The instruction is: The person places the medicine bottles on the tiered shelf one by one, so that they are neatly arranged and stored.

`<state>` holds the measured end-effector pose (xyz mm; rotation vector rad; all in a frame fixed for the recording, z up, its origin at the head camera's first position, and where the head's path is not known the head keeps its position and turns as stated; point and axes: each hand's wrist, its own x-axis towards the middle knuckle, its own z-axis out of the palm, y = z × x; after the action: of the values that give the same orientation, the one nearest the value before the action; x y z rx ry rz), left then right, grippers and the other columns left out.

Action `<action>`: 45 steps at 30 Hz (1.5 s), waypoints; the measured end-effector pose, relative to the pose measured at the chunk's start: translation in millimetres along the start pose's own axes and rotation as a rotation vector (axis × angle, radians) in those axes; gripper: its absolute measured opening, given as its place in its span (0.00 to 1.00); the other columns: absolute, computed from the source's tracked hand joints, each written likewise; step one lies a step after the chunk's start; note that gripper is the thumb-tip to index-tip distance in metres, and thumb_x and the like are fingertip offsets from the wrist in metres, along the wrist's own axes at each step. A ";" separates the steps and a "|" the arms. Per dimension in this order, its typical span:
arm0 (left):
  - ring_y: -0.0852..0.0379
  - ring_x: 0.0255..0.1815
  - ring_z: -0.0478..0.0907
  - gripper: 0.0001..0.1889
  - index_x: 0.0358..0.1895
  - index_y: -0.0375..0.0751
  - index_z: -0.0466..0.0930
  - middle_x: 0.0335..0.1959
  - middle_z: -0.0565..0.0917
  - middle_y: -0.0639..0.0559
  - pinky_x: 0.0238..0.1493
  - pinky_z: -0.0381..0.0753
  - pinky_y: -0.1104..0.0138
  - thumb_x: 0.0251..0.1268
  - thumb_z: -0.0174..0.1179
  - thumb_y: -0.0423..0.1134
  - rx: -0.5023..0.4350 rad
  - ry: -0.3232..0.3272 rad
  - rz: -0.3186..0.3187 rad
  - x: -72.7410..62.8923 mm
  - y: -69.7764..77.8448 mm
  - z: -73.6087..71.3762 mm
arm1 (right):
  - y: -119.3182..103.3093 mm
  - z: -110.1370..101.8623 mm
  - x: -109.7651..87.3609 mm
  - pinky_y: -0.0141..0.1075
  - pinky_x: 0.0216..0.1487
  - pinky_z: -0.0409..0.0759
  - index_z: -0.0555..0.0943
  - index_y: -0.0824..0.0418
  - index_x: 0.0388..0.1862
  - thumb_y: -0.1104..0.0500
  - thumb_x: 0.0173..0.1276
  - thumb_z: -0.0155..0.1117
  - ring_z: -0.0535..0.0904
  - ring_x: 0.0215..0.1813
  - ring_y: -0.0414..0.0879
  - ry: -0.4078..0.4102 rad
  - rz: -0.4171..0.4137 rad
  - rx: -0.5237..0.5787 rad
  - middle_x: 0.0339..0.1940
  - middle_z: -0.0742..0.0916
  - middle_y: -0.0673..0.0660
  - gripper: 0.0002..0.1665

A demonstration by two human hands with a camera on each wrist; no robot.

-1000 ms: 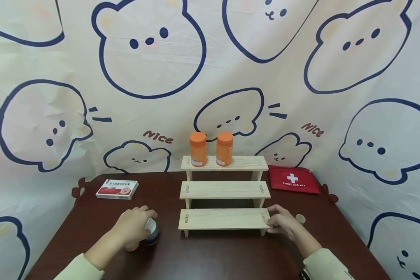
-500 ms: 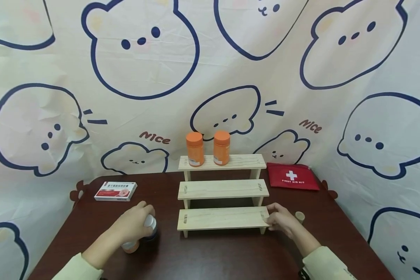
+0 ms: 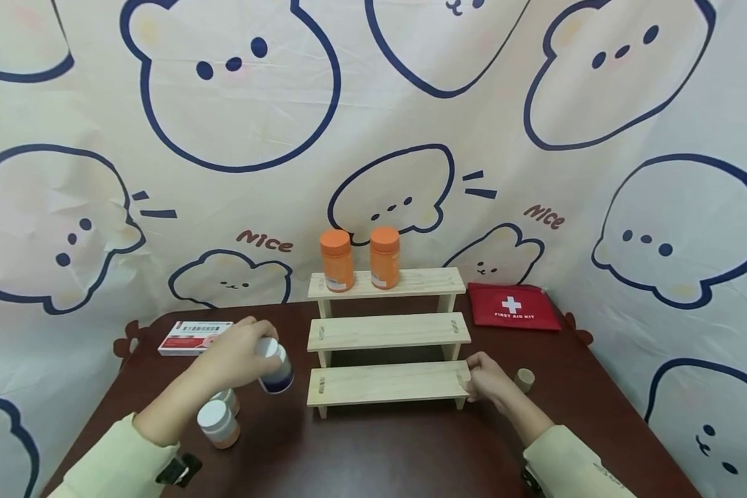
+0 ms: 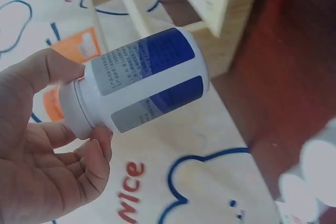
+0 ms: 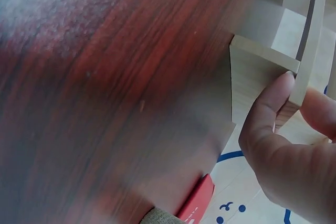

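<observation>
My left hand (image 3: 236,354) grips a white pill bottle (image 3: 277,372) by its cap, left of the wooden rack. In the left wrist view the bottle (image 4: 152,80) shows a blue and grey label, with thumb and fingers around the cap. At the right end of the rack's lowest step (image 3: 386,384), my right hand (image 3: 487,379) holds the board. The right wrist view shows fingers of that hand (image 5: 286,156) under and over the board's corner. Two orange bottles (image 3: 337,261) stand upright on the top step (image 3: 432,280); the middle step (image 3: 386,332) is bare.
Two white-capped bottles (image 3: 219,423) stand on the brown table (image 3: 373,456) below my left forearm. A white and red medicine box (image 3: 183,339) lies behind that hand, partly covered. To the right are a red first aid pouch (image 3: 513,306) and a small beige cylinder (image 3: 523,380).
My left hand has lifted the pill bottle and moved it up and slightly right, uncovering the white-capped bottles. The right hand stays at the rack's end. The head view has shifted slightly.
</observation>
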<state>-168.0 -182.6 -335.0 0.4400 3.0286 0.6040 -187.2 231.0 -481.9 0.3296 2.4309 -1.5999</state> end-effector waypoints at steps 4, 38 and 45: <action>0.50 0.35 0.74 0.17 0.42 0.38 0.79 0.37 0.78 0.45 0.30 0.78 0.60 0.49 0.65 0.41 0.012 0.025 0.056 15.6 22.2 -8.2 | 0.7 1.6 -1.2 0.38 0.24 0.78 0.66 0.72 0.52 0.75 0.51 0.45 0.71 0.24 0.49 0.017 -0.009 0.022 0.43 0.72 0.68 0.25; 0.49 0.46 0.75 0.22 0.57 0.50 0.78 0.52 0.79 0.45 0.47 0.80 0.56 0.57 0.64 0.36 0.168 0.061 0.211 159.1 202.9 3.0 | 3.9 15.5 -4.0 0.31 0.14 0.66 0.65 0.69 0.53 0.76 0.48 0.52 0.70 0.16 0.44 -0.046 -0.137 0.046 0.18 0.74 0.56 0.29; 0.50 0.47 0.76 0.21 0.56 0.47 0.78 0.53 0.79 0.45 0.49 0.79 0.58 0.56 0.63 0.34 0.184 0.022 0.230 182.3 217.9 17.6 | 15.3 4.4 -6.5 0.31 0.14 0.65 0.65 0.69 0.54 0.77 0.49 0.52 0.71 0.16 0.44 -0.032 -0.124 0.053 0.18 0.75 0.56 0.29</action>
<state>-282.9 67.6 -262.7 0.8025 3.0913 0.3386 -176.2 232.4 -495.1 0.1635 2.4307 -1.7090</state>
